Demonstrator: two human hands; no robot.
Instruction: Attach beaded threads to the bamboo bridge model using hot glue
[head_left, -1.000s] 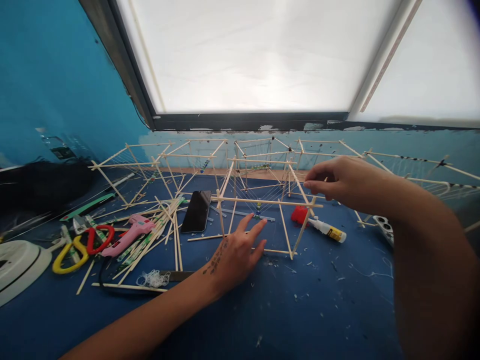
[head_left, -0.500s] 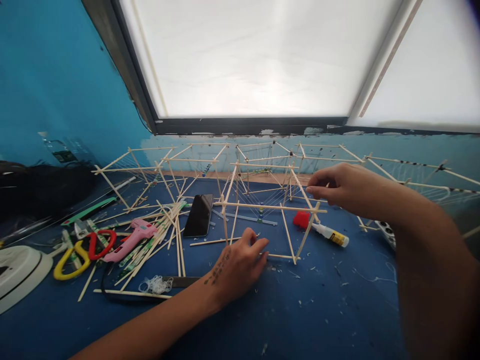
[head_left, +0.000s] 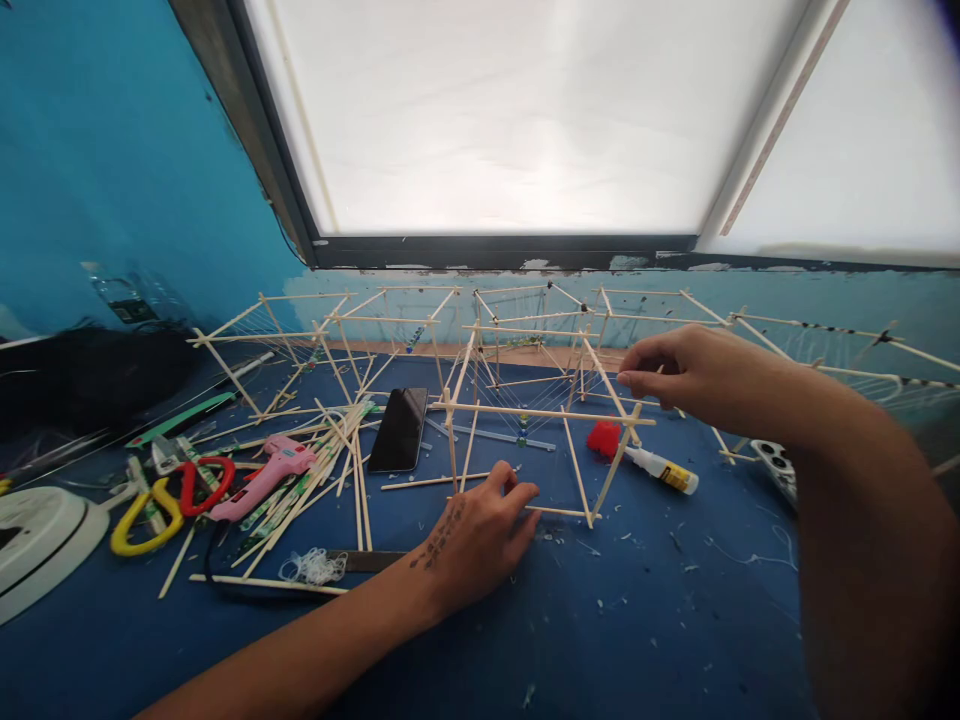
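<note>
A cube-shaped frame of thin wooden sticks (head_left: 540,412) stands on the blue table (head_left: 637,620) in front of me. My left hand (head_left: 480,535) rests on the table with its fingers curled onto the frame's bottom front stick. My right hand (head_left: 682,375) is raised at the frame's upper right, thumb and forefinger pinched at a slanted stick near the top corner. Fine threads with small beads stretch inside the frame.
More stick frames (head_left: 315,330) line the wall under the window. A black phone (head_left: 398,428), loose sticks (head_left: 315,480), a pink glue gun (head_left: 262,477), red and yellow scissors (head_left: 169,497), rubber bands (head_left: 311,568), a red-capped glue bottle (head_left: 645,458) and a white round object (head_left: 41,540) lie around.
My left hand went from spread fingers to curled fingers on the bottom front stick. My right hand has stayed at the upper right corner.
</note>
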